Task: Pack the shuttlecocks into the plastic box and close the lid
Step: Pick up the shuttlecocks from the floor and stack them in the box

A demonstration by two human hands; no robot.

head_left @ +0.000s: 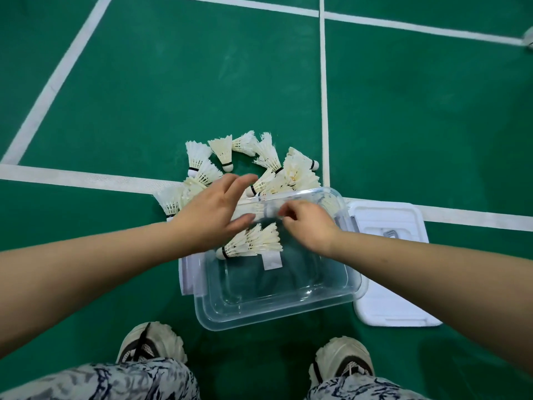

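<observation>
Only a small cluster of shuttlecocks (253, 243) lies inside the clear plastic box (274, 311). They rest on their sides near its far left corner, corks pointing left. The box stands open on the floor, between the person's feet and a larger pile (268, 160) of white shuttlecocks heaped just beyond its far rim. The left hand (213, 212) hovers over the box's far left corner, fingers straight and spread, holding nothing. The right hand (310, 223) is at the far rim with its fingers curled downward; blur there makes it impossible to tell whether it grips anything. The white lid (386, 220) lies flat just beside the box on its right. Around them spreads the green court floor (173, 96), crossed by white lines (324, 111). At the bottom edge are 2 pale shoes (151, 342) and patterned trousers (115, 382).
</observation>
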